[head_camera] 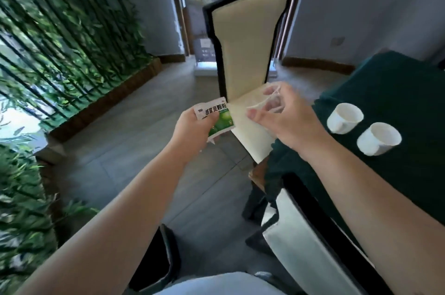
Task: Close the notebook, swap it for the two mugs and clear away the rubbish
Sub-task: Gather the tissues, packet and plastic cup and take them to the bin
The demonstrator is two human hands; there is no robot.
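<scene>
My left hand grips a green and white sachet with printed characters, held out over the floor to the left of the table. My right hand is level with it on the right and pinches a piece of clear plastic wrapping between thumb and fingers. Two white mugs stand side by side on the dark green tablecloth just right of my right hand. No notebook shows in this view.
A cream chair with a black frame stands at the table's near end, behind my hands. A second chair back is low on the right. A black bin sits by my legs. Bamboo plants behind bars line the left.
</scene>
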